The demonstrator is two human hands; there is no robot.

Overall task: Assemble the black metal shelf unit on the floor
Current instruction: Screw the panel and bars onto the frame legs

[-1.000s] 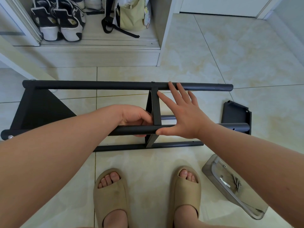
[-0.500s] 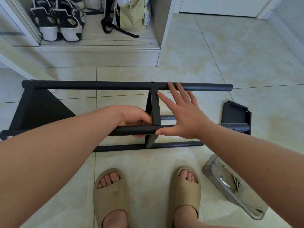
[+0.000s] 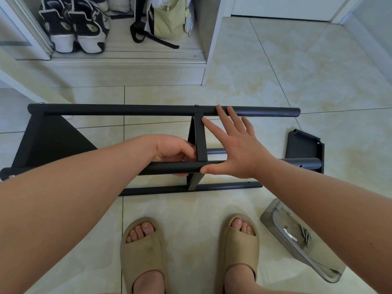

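left hand (image 3: 174,150) is gripping the near tube (image 3: 167,168), right hand (image 3: 236,152) lying flat, fingers (image 3: 212,129) straight. one loose panel (image 3: 303,145), one screw tray (image 3: 269,219) are lying nearby.

No text, label, brand or number can be read anywhere in view.

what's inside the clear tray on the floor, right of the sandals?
A few dark screws, a small flat silver tool and one small round fastener lie in the tray. The right forearm covers its far side, so anything there is hidden.
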